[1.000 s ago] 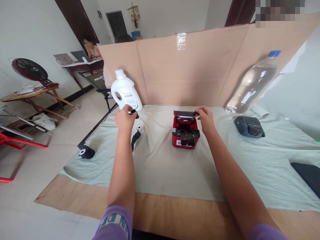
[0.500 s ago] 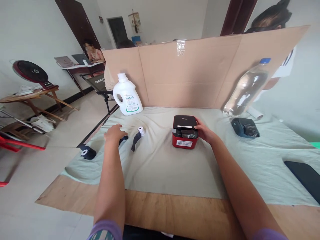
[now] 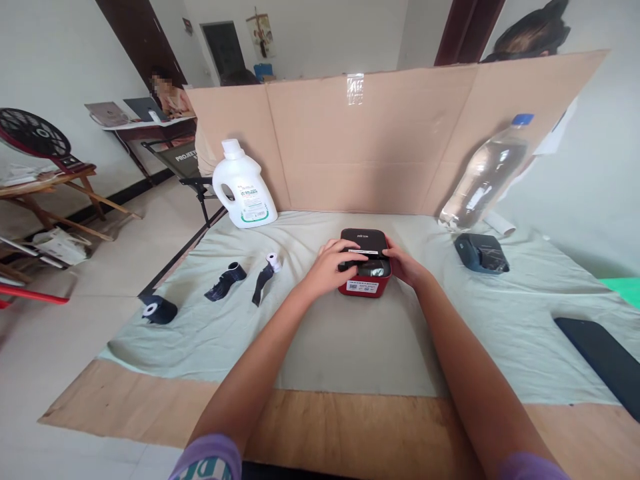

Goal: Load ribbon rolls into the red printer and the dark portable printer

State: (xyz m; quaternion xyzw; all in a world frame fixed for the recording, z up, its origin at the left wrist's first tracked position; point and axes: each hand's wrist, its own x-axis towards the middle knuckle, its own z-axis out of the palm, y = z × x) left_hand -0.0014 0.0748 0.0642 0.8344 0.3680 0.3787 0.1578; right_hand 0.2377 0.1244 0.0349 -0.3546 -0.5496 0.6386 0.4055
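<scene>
A small red label printer [image 3: 365,287] with a closed black lid sits mid-table on the pale green cloth [image 3: 350,333]. My left hand [image 3: 331,265] rests on its left side with fingers curled over the lid's front. On the printer's right side my right hand [image 3: 403,263] grips the body. Left of the printer lie a black ribbon piece [image 3: 225,281], a small white paper roll with a dark strip [image 3: 267,272] and a black roll [image 3: 157,309].
A white detergent bottle [image 3: 243,189] stands at the back left, and a clear water bottle [image 3: 484,173] leans on the cardboard screen [image 3: 380,140]. A dark grey printer [image 3: 481,253] and a black flat device [image 3: 605,357] lie to the right. People sit beyond the screen.
The printer lid, open a second ago, is closed. My left hand put a black piece down on the cloth, then moved right onto the printer. My right hand stays on the printer.
</scene>
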